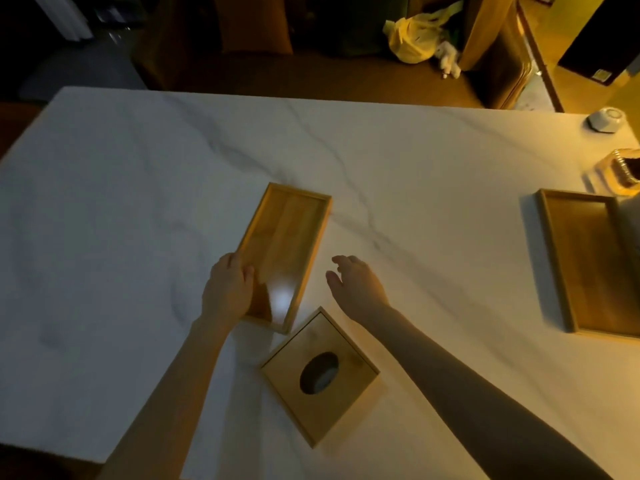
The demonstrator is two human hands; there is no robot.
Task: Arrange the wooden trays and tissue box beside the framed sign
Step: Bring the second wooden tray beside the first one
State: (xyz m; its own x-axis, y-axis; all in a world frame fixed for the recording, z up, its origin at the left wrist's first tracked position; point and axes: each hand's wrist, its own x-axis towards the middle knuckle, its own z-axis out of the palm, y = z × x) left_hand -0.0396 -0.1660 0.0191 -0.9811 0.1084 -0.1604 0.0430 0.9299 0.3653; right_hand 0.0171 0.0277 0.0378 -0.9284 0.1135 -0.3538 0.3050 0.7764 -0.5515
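Observation:
A long narrow wooden tray (287, 237) lies tilted on the white marble table (121, 188), near the middle. My left hand (227, 289) grips its near left edge, thumb inside the tray. My right hand (356, 284) hovers open just right of that tray, fingers spread, holding nothing. A square wooden tissue box (349, 362) with an oval hole on top sits turned at an angle just in front of the tray, below my right wrist. A second, larger wooden tray (588, 265) rests at the right edge of the view. No framed sign shows clearly.
A white octagonal dish (606, 120) sits at the far right corner, and a gold-rimmed object (623, 174) behind the larger tray. Beyond the table's far edge are a yellow plastic bag (415, 39) and a brown cabinet (495, 53) on the dark floor.

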